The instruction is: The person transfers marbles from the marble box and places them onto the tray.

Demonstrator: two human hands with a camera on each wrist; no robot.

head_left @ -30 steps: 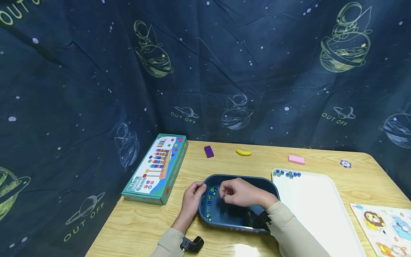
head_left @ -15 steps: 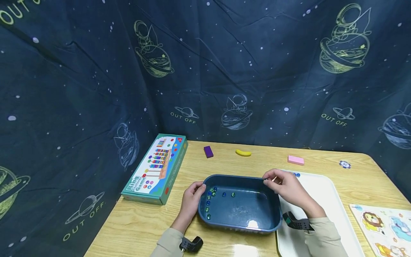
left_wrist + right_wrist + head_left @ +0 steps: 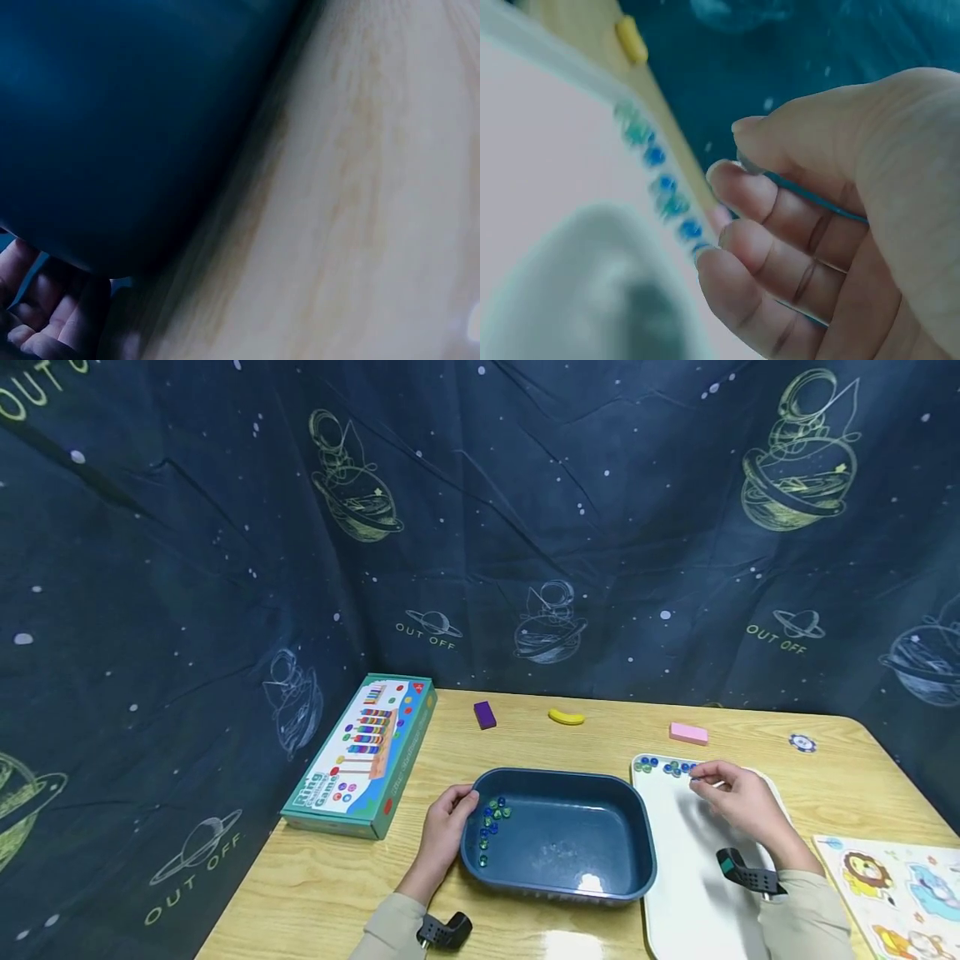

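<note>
A wooden table [image 3: 525, 739] stands against a dark blue curtain [image 3: 525, 527] with space drawings. On the table, from the left, lie a game box [image 3: 360, 756], a blue tub [image 3: 558, 835] and a white tray [image 3: 690, 893]. The left hand [image 3: 444, 831] holds the left wall of the tub, fingers curled over the rim (the wrist view shows only the dark wall and some fingers below it). Inside the tub, a small group of marbles [image 3: 491, 822] lies in the left end, just beside these fingers. The right hand [image 3: 738, 802] is over the far part of the tray, its fingers loosely bent and a little apart; I cannot tell if it holds a marble. A row of blue and green marbles [image 3: 663, 766] lies along the far rim of the tray, just at the fingertips [image 3: 720, 176].
</note>
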